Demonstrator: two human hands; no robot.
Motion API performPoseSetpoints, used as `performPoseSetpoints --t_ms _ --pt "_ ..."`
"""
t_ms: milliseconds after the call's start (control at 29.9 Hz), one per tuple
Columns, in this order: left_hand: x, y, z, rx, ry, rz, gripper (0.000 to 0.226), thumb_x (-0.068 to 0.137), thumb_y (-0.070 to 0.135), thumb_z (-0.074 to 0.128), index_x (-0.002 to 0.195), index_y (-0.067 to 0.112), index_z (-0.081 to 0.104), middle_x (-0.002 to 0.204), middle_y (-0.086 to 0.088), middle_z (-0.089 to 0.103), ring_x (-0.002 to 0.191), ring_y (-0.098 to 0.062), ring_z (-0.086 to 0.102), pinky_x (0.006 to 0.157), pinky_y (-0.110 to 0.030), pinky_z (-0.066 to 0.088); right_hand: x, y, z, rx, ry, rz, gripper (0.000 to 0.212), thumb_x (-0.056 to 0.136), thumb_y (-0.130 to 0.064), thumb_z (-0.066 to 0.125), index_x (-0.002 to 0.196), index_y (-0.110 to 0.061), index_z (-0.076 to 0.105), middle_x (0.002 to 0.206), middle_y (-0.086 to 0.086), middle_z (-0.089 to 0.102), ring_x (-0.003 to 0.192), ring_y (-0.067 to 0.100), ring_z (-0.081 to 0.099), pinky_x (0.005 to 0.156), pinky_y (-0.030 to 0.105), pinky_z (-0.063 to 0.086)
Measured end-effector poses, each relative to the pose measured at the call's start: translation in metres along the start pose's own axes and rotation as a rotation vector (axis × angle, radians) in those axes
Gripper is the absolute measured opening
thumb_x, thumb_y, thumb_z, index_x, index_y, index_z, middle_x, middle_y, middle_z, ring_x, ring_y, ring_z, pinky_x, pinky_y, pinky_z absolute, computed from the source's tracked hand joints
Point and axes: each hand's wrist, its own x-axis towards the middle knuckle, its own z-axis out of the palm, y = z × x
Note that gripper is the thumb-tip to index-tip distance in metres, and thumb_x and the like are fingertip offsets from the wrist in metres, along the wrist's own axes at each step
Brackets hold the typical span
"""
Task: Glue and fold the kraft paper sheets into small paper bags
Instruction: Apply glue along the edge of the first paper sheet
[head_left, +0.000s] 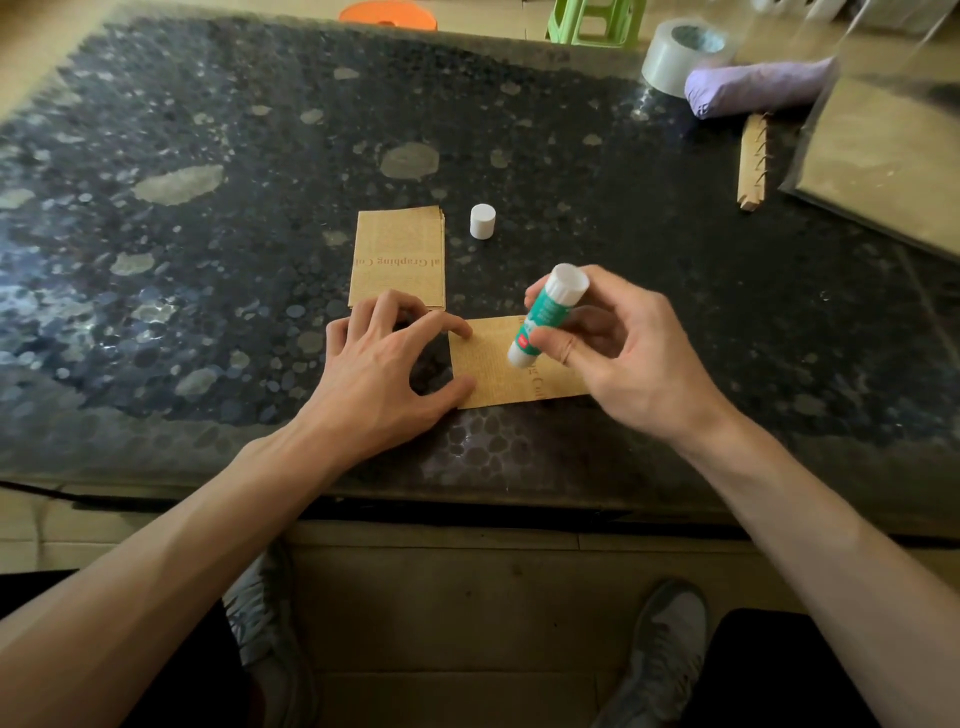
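Now, flat brown-printed kraft sheet, left hand spread, pressing its edge, right hand gripping uncapped glue stick

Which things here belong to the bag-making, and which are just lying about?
Job: sheet, pressed by the left hand; glue stick, held in the right hand; cap; stack of sheets; folded kraft pieces.
Lying about: tape roll; purple umbrella; green stool.
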Motion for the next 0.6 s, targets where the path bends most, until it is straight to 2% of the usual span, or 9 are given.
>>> performPoseSetpoints --t_ms 200,301,468,535,601 --pt "0.002 -0.002 0.000 0.035 -0.016 -0.006 0.057 0.081 0.070 0.055 0.135 0.051 0.048 0.135 0.008 0.036 0.134 -0.016 0.025 0.110 -0.043 0.020 -0.007 -0.002 0.022 -0.111 -0.168 -0.004 0.027 0.094 -0.019 0.077 0.119 -0.024 0.069 0.113 -0.015 0.072 0.113 0.006 0.067 0.099 0.038 0.056" --pt "0.003 -0.002 0.000 0.042 -0.024 -0.011 0.057 0.081 0.069 0.057 0.134 0.052 0.048 0.135 0.008 0.036 0.134 -0.018 0.026 0.110 -0.043 0.021 -0.009 -0.002 0.020 -0.119 -0.188 -0.004 0.028 0.094 -0.013 0.076 0.119 -0.024 0.069 0.114 -0.017 0.071 0.114 0.004 0.066 0.101 0.033 0.055" --pt "0.004 -0.003 0.001 0.049 -0.027 -0.011 0.057 0.080 0.070 0.055 0.134 0.053 0.048 0.135 0.008 0.036 0.135 -0.018 0.026 0.110 -0.044 0.021 -0.009 -0.002 0.020 -0.149 -0.236 -0.020 0.035 0.094 0.000 0.071 0.120 -0.023 0.069 0.117 -0.018 0.069 0.117 -0.002 0.063 0.100 0.015 0.049" --pt "0.004 -0.003 0.001 0.048 -0.028 -0.010 0.057 0.081 0.070 0.056 0.134 0.052 0.047 0.136 0.008 0.036 0.135 -0.018 0.025 0.111 -0.044 0.021 -0.010 -0.001 0.019 -0.155 -0.230 -0.023 0.035 0.094 -0.001 0.071 0.121 -0.022 0.069 0.117 -0.017 0.070 0.115 -0.002 0.064 0.099 0.014 0.049" --pt "0.004 -0.003 0.002 0.050 -0.023 -0.011 0.057 0.082 0.069 0.058 0.135 0.052 0.047 0.136 0.008 0.036 0.135 -0.018 0.025 0.111 -0.044 0.021 -0.011 -0.002 0.019 -0.189 -0.187 -0.037 0.032 0.093 -0.013 0.076 0.123 -0.024 0.068 0.115 -0.018 0.070 0.112 -0.002 0.065 0.097 0.016 0.051"
